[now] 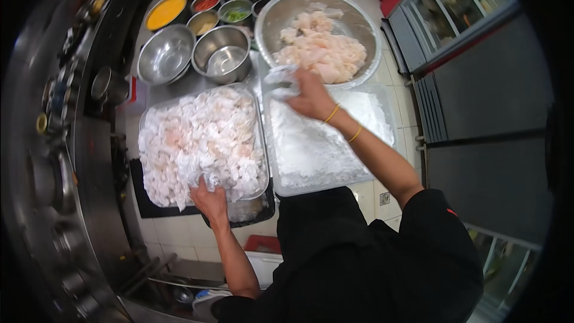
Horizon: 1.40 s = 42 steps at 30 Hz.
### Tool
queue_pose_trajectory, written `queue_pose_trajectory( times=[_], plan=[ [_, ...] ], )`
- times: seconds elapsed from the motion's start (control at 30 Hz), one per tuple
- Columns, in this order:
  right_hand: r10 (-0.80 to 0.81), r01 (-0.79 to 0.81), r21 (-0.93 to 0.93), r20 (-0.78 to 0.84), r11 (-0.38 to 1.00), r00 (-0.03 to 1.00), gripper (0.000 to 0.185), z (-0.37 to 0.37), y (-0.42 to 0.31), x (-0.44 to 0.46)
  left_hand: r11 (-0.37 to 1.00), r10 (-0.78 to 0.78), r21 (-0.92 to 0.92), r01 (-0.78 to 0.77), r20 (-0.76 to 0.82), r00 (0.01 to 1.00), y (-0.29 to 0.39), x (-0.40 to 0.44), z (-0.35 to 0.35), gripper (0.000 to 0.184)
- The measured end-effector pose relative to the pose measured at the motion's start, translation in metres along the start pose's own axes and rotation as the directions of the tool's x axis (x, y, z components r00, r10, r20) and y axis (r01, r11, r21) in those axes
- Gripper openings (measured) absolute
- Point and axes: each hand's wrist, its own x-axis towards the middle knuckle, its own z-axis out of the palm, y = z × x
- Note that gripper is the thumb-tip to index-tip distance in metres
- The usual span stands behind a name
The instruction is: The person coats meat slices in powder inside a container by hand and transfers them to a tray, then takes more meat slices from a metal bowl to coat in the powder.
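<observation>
A large metal tray (263, 167) on the left is heaped with flour-coated pale meat pieces (209, 119). My left hand (210, 197) reaches into the near edge of this heap, its whitened fingertips blending with the pieces, so their grip is hidden. To the right lies a clear plastic tub of white flour (335, 143). Above its far left corner is my right hand (308, 93), fingers white with flour, thumb and fingers apart, with no piece visible between them. Just beyond, a big perforated metal colander (266, 21) holds raw pale meat pieces (323, 48).
Two metal bowls (166, 54) stand behind the left tray. Farther back are a bowl of yellow liquid (166, 13) and several bowls of chopped ingredients. A stove counter (89, 143) runs along the left. Glass-door fridges (454, 6) line the right, beside a tiled floor (394, 66).
</observation>
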Motion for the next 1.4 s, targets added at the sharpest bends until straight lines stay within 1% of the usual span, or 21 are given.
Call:
queue_pose_trajectory(
  times=[0.1, 0.13, 0.2, 0.23, 0.27, 0.3, 0.37, 0.4, 0.47, 0.5, 0.6, 0.7, 0.73, 0.8, 0.87, 0.97, 1.0, 1.07, 1.17, 1.27, 1.4],
  plan=[
    [0.199, -0.204, -0.144, -0.049, 0.968, 0.979, 0.036, -0.081, 0.042, 0.010, 0.933, 0.153, -0.320, -0.164, -0.060, 0.986, 0.063, 0.040, -0.005, 0.050],
    [0.250, -0.259, -0.184, -0.071, 0.948, 0.966, 0.034, -0.103, 0.053, 0.018, 0.917, 0.238, -0.305, -0.259, -0.105, 0.966, 0.086, 0.054, 0.003, 0.046],
    [0.276, -0.309, -0.199, -0.180, 0.930, 0.944, 0.030, -0.129, 0.096, 0.037, 0.838, 0.234, -0.509, -0.196, 0.011, 0.972, 0.141, 0.077, 0.020, 0.043],
    [0.286, -0.332, -0.202, -0.227, 0.921, 0.931, 0.029, -0.137, 0.116, 0.051, 0.789, 0.322, -0.556, -0.262, 0.012, 0.947, 0.176, 0.090, 0.025, 0.039],
    [0.279, -0.317, -0.291, -0.165, 0.903, 0.946, 0.030, -0.144, 0.129, 0.069, 0.698, 0.406, -0.632, -0.338, -0.040, 0.913, 0.216, 0.102, 0.032, 0.035],
    [0.274, -0.294, -0.375, -0.106, 0.879, 0.956, 0.032, -0.149, 0.140, 0.088, 0.655, 0.444, -0.689, -0.311, 0.017, 0.896, 0.249, 0.113, 0.038, 0.033],
    [0.252, -0.206, -0.528, 0.016, 0.824, 0.968, 0.036, -0.147, 0.164, 0.120, 0.647, 0.519, -0.687, -0.330, 0.080, 0.851, 0.282, 0.148, 0.086, 0.036],
    [0.225, -0.134, -0.597, 0.080, 0.791, 0.971, 0.038, -0.139, 0.180, 0.138, 0.744, 0.479, -0.598, -0.299, 0.166, 0.862, 0.299, 0.165, 0.107, 0.039],
    [0.264, -0.039, -0.706, 0.213, 0.707, 0.941, 0.046, -0.111, 0.218, 0.169, 0.822, 0.463, -0.442, -0.361, 0.147, 0.874, 0.319, 0.193, 0.152, 0.042],
    [0.259, -0.018, -0.698, 0.242, 0.716, 0.935, 0.047, -0.111, 0.215, 0.172, 0.852, 0.453, -0.360, -0.380, 0.141, 0.880, 0.324, 0.206, 0.172, 0.044],
    [0.226, 0.015, -0.673, 0.270, 0.740, 0.936, 0.051, -0.103, 0.203, 0.154, 0.856, 0.408, -0.470, -0.214, 0.361, 0.839, 0.321, 0.236, 0.221, 0.049],
    [0.382, -0.132, -0.498, 0.442, 0.857, 0.812, 0.056, -0.100, 0.213, 0.160, 0.932, 0.343, -0.303, -0.197, 0.568, 0.748, 0.345, 0.225, 0.188, 0.053],
    [0.370, -0.121, -0.465, 0.494, 0.877, 0.787, 0.060, -0.109, 0.212, 0.160, 0.937, 0.336, -0.264, -0.228, 0.506, 0.795, 0.350, 0.219, 0.172, 0.052],
    [0.337, -0.104, -0.394, 0.587, 0.913, 0.736, 0.067, -0.141, 0.198, 0.162, 0.957, 0.288, -0.200, -0.212, 0.539, 0.791, 0.349, 0.216, 0.149, 0.052],
    [0.434, -0.104, -0.493, 0.624, 0.864, 0.650, 0.073, -0.160, 0.186, 0.155, 0.950, 0.308, -0.235, -0.205, 0.605, 0.734, 0.335, 0.218, 0.137, 0.053],
    [0.495, -0.160, -0.511, 0.632, 0.845, 0.596, 0.084, -0.174, 0.157, 0.124, 0.968, 0.120, -0.235, 0.091, 0.748, 0.653, 0.346, 0.205, 0.124, 0.056],
    [0.504, -0.195, -0.496, 0.628, 0.846, 0.593, 0.087, -0.176, 0.153, 0.117, 0.924, 0.119, -0.312, 0.219, 0.783, 0.611, 0.337, 0.209, 0.141, 0.056],
    [0.582, -0.484, -0.343, 0.620, 0.805, 0.527, 0.092, -0.157, 0.178, 0.114, 0.775, 0.140, -0.419, 0.472, 0.843, 0.519, 0.310, 0.218, 0.188, 0.056],
    [0.636, -0.712, -0.077, 0.525, 0.698, 0.566, 0.091, -0.155, 0.170, 0.098, 0.819, 0.072, -0.402, 0.410, 0.780, 0.622, 0.322, 0.204, 0.181, 0.053],
    [0.612, -0.732, 0.111, 0.472, 0.673, 0.635, 0.094, -0.124, 0.203, 0.091, 0.612, 0.167, -0.535, 0.583, 0.807, 0.567, 0.300, 0.207, 0.218, 0.053],
    [0.609, -0.726, 0.316, 0.399, 0.611, 0.686, 0.097, -0.109, 0.198, 0.082, 0.473, 0.233, -0.597, 0.648, 0.794, 0.561, 0.331, 0.190, 0.192, 0.049]
  ],
)
